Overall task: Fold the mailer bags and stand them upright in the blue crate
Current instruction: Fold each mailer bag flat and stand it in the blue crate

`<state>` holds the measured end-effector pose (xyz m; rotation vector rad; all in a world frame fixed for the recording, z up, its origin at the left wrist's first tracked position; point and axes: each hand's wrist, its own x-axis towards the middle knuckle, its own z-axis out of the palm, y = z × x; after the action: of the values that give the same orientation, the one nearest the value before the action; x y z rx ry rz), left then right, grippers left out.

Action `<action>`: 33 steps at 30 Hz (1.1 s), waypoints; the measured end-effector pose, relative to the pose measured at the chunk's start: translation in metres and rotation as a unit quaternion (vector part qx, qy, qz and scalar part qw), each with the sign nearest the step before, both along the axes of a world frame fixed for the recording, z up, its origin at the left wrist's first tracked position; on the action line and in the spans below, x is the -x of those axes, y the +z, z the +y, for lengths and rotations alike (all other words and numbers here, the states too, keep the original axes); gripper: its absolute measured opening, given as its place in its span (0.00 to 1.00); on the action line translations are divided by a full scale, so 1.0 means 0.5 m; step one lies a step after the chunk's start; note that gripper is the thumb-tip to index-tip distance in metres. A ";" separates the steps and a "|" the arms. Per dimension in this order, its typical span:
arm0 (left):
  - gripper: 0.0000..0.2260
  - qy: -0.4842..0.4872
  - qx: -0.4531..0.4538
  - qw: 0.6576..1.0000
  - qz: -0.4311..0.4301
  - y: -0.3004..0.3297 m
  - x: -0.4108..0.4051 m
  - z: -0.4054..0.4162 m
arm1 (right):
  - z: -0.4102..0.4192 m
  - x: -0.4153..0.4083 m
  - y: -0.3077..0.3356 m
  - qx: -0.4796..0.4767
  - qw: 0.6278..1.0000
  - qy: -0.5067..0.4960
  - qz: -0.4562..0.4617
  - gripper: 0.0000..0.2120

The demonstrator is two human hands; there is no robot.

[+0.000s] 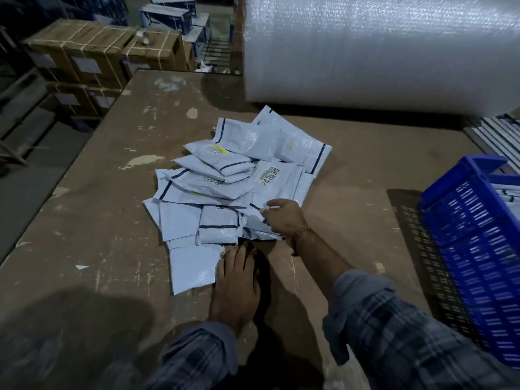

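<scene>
Nearest, the left hand (237,280) rests flat, fingers straight and together, beside a flat mailer (194,268) at the pile's (236,178) near edge. Right hand (284,218) pinches one bag's edge (257,218) between thumb and fingers. Lift that bag clear alone, then crease it firmly so it stands in the blue crate (475,235) on the table (92,220).

Both arms wear long sleeves in a dark plaid: grey-blue ground crossed by paler blue-grey lines and darker bands. Left sleeve (197,358) ends in a plain cuff at the wrist, fabric bunched just behind it. Right sleeve (394,330) is pushed up, forearm bare below its loose, folded cuff. Gold-coloured chain bracelet (302,230) at the right wrist, just behind the right hand (284,218). Left hand (237,280) bare, without rings visible.
</scene>
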<state>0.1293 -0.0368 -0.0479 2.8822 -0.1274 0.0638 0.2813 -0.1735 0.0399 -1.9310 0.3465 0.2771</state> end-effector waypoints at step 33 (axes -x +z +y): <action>0.23 0.006 0.062 0.997 -0.052 -0.016 0.010 -0.006 | -0.351 0.495 -0.105 0.092 0.978 -0.169 0.083 0.16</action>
<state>0.1245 -0.0400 -0.0558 2.7553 -0.1215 0.2176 0.0340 -0.3491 -0.0127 -1.9945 0.8265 0.1870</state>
